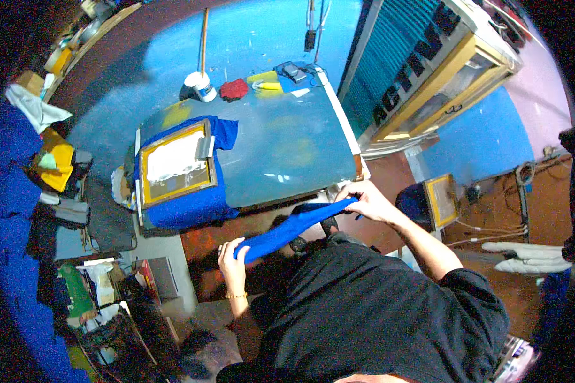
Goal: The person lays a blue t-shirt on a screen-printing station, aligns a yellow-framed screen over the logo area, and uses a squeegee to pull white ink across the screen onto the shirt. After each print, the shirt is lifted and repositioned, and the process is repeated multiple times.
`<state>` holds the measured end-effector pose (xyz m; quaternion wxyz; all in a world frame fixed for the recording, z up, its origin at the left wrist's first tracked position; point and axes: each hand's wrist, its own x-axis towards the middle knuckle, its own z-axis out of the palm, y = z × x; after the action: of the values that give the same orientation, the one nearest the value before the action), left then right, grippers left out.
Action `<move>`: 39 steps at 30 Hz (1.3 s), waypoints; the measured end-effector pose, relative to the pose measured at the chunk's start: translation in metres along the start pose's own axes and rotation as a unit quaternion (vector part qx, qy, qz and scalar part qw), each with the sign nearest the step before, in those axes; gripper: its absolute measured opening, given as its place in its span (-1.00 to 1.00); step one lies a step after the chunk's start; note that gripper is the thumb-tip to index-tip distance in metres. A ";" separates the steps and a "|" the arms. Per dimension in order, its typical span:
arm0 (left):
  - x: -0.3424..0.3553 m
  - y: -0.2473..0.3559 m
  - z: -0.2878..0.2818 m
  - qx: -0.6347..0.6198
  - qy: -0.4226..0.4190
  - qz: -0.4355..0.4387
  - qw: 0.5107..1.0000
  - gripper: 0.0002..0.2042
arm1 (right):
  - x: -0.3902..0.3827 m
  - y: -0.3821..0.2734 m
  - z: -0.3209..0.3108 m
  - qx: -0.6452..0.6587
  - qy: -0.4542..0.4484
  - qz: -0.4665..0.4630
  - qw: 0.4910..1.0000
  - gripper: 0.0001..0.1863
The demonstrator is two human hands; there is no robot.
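A length of blue cloth [294, 228], folded or bunched into a narrow band, is stretched between my hands in front of the table. My left hand [231, 260] pinches its lower left end, and my right hand [368, 201] grips the upper right end close to the table's near corner. On the table lies a blue garment [188, 214] with a screen-printing frame [180, 194] resting on top. White ink covers much of the frame's middle. A grey squeegee-like piece [205, 148] sits at the frame's right side.
The blue-grey table [287, 140] carries a white bucket [200, 87], a red cloth [234, 90] and a yellow cloth [266, 83] along its far edge. Right of it stands a wood-edged cabinet [421, 89]. Another yellow-edged frame [441, 201] leans nearby. Cluttered shelves line the left.
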<state>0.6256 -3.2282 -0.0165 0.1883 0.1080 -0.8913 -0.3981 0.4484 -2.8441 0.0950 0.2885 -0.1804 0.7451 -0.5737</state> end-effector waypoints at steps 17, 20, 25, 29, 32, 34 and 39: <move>0.057 -0.018 0.114 -0.098 0.234 -0.093 0.963 -0.89 | -0.054 -0.021 -0.086 -0.361 0.248 -0.195 0.878 -0.83; 0.084 0.015 0.073 -0.058 0.234 0.029 0.970 -0.87 | -0.057 0.006 -0.100 -0.404 0.366 -0.159 0.823 -0.78; 0.105 0.051 0.031 -0.057 0.172 0.072 0.981 -0.81 | -0.040 0.049 -0.098 0.031 0.384 -0.052 0.921 -0.90; 0.112 0.051 0.011 -0.040 0.138 0.076 0.987 -0.81 | -0.047 0.038 -0.092 0.025 0.337 -0.122 0.933 -0.87; 0.117 0.048 -0.002 -0.062 0.121 0.095 0.986 -0.87 | -0.060 0.008 -0.101 -0.030 0.255 -0.113 0.960 -0.78; 0.120 0.051 -0.012 -0.045 0.104 0.090 0.989 -0.87 | -0.064 -0.009 -0.107 -0.045 0.214 -0.089 0.972 -0.70; 0.119 0.072 -0.032 -0.020 0.117 0.173 0.978 -0.87 | -0.065 -0.025 -0.121 -0.295 0.297 -0.227 0.879 -0.78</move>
<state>0.5278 -3.2429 0.0868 0.3596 -0.0057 -0.8601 -0.3617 0.4196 -2.7217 0.1543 -0.1514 -0.2428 0.8692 -0.4034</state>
